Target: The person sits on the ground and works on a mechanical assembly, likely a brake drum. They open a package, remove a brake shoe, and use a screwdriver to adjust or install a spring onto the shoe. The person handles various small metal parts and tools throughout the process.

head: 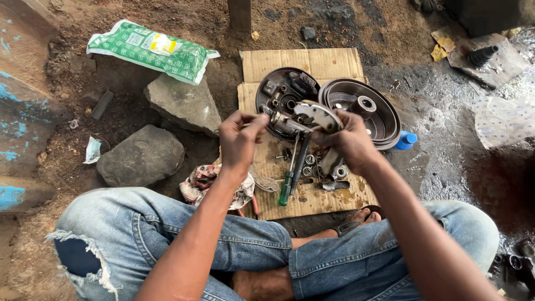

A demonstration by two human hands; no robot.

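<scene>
Brown cardboard (304,64) on the dirt carries one backing plate (281,92) and one drum (365,108), with two rocks (181,100) to its left. Above it both forearms reach forward: the right hand (348,139) grips a metal brake part (309,117), and the left hand (239,139) pinches its near end. One green-handled screwdriver (288,181) lies below.

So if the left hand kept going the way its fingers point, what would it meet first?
Most likely the curved metal brake shoe held in the right hand; the left hand points right toward its near end. How far apart in depth they are is unclear.
</scene>
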